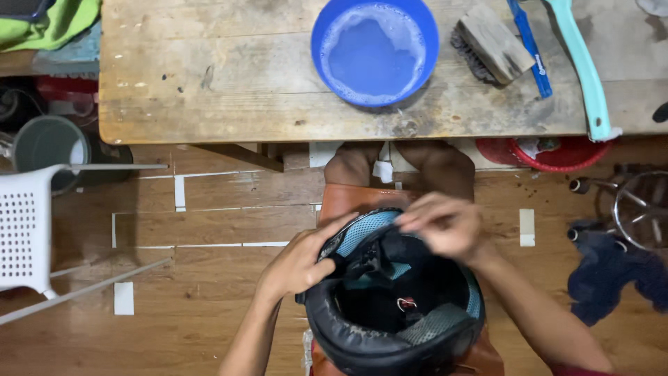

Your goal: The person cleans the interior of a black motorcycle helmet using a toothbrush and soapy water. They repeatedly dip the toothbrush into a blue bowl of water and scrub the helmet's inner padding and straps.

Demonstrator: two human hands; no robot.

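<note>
We grip the helmet [396,313] on our lap; our left hand [299,263] clamps its rim; our right hand [445,224] pinches the liner [369,230], blurred; bowl [374,50] beyond.

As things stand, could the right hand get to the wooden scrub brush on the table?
Probably yes, once it lets go. The right hand is busy on the helmet lining; the wooden scrub brush lies uncovered on the table, with nothing between.

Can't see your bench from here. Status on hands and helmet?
Left hand gripping helmet rim. Right hand pulling inner padding, blurred. Helmet upside down on lap. Nothing blocking.
</note>
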